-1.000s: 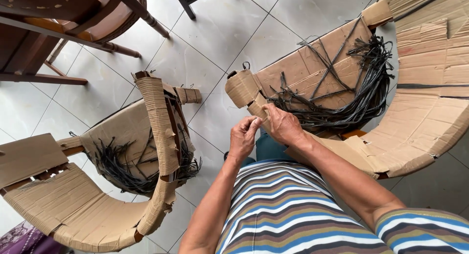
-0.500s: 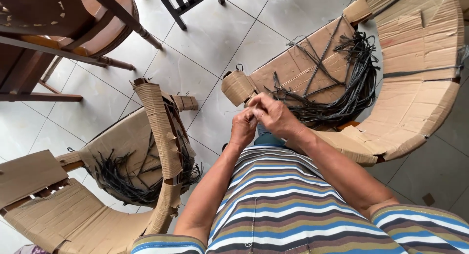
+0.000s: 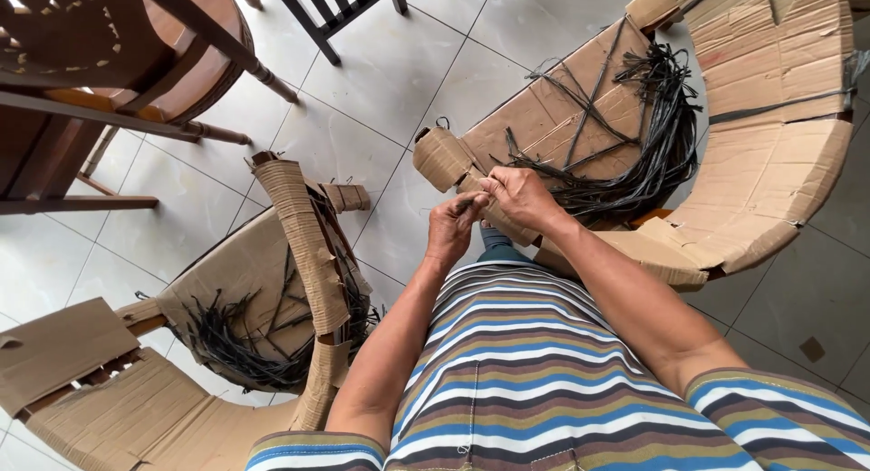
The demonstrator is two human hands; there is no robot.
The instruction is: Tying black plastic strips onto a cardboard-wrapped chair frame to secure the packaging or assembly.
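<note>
A chair wrapped in brown cardboard (image 3: 770,118) stands in front of me on the right, with a heap of black plastic straps (image 3: 634,154) lying on its seat. Both hands meet at the chair's wrapped arm (image 3: 444,158). My right hand (image 3: 521,195) pinches a dark strap end against the cardboard. My left hand (image 3: 453,231) closes on the same strap just below it. My striped shirt fills the bottom of the view.
A second cardboard-wrapped chair (image 3: 227,344) with loose black straps stands at the left. A dark wooden table (image 3: 100,91) and a black chair's legs (image 3: 335,9) are at the top, on a white tiled floor (image 3: 381,118).
The view has tilted up and the hands have stayed joined at the chair arm, shifting slightly right; they keep working the strap end.
</note>
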